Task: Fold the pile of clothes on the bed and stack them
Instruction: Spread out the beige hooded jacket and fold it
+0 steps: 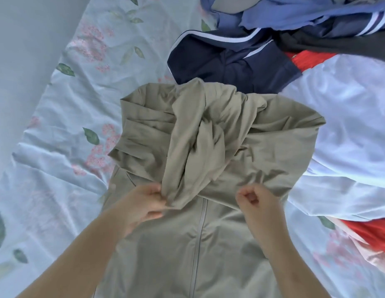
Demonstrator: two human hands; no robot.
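Note:
A khaki zip-front jacket (pixel 208 147) lies spread on the bed in front of me, its sleeves crossed over the chest and its zipper running down the middle. My left hand (pixel 142 205) pinches the cuff end of one folded sleeve near the zipper top. My right hand (pixel 255 201) hovers just right of the zipper with fingers curled; I see no cloth inside them. Behind the jacket lies the unfolded pile: a navy garment with white stripes (pixel 230 63), blue clothes (pixel 295 16) and a black piece (pixel 338 46).
A white garment (pixel 348 136) lies to the right over something red (pixel 372 233). The floral bedsheet (pixel 69 147) stretches to the left, with the bed's edge and grey floor (pixel 19 61) beyond it.

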